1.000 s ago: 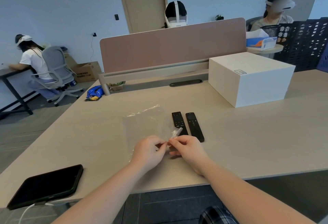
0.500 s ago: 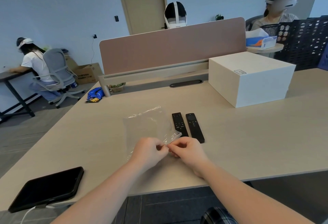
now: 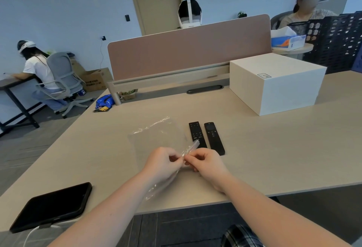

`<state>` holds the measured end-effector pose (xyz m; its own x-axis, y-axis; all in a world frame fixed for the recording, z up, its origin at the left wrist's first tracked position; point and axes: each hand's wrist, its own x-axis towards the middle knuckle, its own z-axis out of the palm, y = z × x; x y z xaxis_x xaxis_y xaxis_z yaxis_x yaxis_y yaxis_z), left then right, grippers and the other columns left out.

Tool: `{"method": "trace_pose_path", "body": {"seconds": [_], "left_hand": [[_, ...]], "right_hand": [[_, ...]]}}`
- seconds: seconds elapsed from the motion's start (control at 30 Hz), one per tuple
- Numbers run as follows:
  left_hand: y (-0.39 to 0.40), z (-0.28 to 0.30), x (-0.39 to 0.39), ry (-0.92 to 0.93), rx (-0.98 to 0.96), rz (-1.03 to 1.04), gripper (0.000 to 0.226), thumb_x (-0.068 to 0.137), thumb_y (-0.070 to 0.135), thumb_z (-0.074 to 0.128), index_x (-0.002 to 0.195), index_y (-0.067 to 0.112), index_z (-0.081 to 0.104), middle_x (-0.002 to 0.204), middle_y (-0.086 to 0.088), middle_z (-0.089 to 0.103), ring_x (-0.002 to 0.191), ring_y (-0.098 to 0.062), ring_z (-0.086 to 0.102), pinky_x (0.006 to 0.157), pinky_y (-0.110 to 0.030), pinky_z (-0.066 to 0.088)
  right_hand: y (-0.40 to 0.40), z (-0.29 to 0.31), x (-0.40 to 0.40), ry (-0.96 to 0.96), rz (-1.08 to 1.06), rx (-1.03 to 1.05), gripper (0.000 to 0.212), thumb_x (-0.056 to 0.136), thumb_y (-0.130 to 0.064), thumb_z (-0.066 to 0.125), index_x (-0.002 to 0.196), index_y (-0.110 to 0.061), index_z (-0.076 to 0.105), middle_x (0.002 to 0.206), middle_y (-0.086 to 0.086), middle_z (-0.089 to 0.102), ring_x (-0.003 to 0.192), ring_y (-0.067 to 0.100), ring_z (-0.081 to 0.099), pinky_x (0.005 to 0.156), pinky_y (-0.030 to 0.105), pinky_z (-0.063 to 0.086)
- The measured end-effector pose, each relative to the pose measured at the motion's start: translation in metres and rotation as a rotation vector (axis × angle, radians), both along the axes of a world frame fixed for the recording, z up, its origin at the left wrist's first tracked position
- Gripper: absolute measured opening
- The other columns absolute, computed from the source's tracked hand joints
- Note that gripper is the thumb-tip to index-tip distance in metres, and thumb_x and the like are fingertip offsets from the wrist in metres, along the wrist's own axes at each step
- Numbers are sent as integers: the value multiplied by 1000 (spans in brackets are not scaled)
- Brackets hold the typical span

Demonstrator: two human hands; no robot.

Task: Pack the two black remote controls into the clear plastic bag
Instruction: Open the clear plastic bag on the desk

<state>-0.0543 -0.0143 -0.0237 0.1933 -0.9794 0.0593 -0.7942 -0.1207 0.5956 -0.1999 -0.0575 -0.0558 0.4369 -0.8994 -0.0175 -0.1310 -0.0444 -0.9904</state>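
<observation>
Clear, crinkled film is what both hands are working: the left hand (image 3: 163, 163) and right hand (image 3: 205, 163) each pinch the near edge of the clear plastic bag (image 3: 156, 139) at centre frame, probably to part its mouth. Just right of it, two slim black remote controls (image 3: 196, 134) (image 3: 214, 138) lie side by side on the pale wooden desk (image 3: 274, 149), unpacked, within easy reach.
</observation>
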Motion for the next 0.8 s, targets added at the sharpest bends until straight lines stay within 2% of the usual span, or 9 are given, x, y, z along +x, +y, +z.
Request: {"method": "trace_pose_path", "body": {"seconds": [0.13, 0.2, 0.3, 0.43, 0.5, 0.63, 0.73, 0.8], "left_hand": [[0, 6, -1, 45, 27, 35, 29, 75, 16, 65, 49, 28, 62, 50, 9, 57, 58, -15, 53, 61, -28, 44], [-1, 7, -1, 75, 20, 47, 22, 75, 16, 65, 55, 25, 66, 51, 7, 58, 54, -13, 52, 59, -27, 44], [0, 4, -3, 74, 2, 40, 15, 76, 16, 65, 61, 18, 68, 63, -3, 66, 61, -15, 55, 64, -31, 47], [-2, 1, 8, 136, -97, 154, 20, 76, 12, 62, 57, 18, 63, 64, -6, 69, 68, -22, 64, 71, -36, 53], [-2, 0, 14, 144, -94, 157, 18, 78, 13, 62, 61, 16, 65, 68, -6, 72, 73, -24, 68, 74, -38, 54], [-1, -1, 9, 104, -65, 82, 16, 84, 14, 60, 70, 15, 68, 67, 5, 68, 68, -13, 62, 72, -29, 49], [-2, -4, 3, 68, -64, 57, 25, 88, 12, 54, 66, 25, 57, 64, 13, 61, 68, -14, 60, 73, -29, 48], [-1, -5, 2, 25, -89, 45, 29, 89, 10, 50, 66, 28, 49, 68, 10, 59, 76, -21, 59, 76, -33, 47]], "right_hand": [[1, 0, -2, 13, 7, -32, 9, 87, -18, 65, 87, -14, 73, 81, -2, 70, 78, 9, 62, 72, 20, 48], [1, 0, -2, 5, 4, -30, 9, 88, -16, 64, 88, -14, 73, 83, -1, 70, 80, 9, 63, 72, 19, 49], [1, 1, -3, 0, -14, -23, 9, 88, -14, 63, 88, -12, 72, 87, 4, 71, 82, 12, 64, 74, 20, 50], [1, 0, -3, 32, -22, -31, 10, 87, -10, 61, 84, -5, 70, 85, 11, 69, 74, 12, 60, 69, 19, 50], [1, 1, -2, 9, -36, -6, 13, 87, -11, 60, 82, -3, 69, 82, 14, 69, 67, 11, 57, 67, 22, 50], [1, 2, 2, 37, -34, 16, 20, 90, -20, 59, 82, -6, 70, 74, 5, 68, 58, 7, 56, 54, 19, 50], [2, 1, 4, 87, -55, -7, 16, 87, -12, 59, 83, 1, 67, 69, 7, 64, 56, 7, 55, 51, 18, 51], [3, 0, 5, 101, -84, -5, 18, 85, -10, 60, 83, 8, 64, 67, 9, 61, 55, 10, 54, 52, 21, 50]]}}
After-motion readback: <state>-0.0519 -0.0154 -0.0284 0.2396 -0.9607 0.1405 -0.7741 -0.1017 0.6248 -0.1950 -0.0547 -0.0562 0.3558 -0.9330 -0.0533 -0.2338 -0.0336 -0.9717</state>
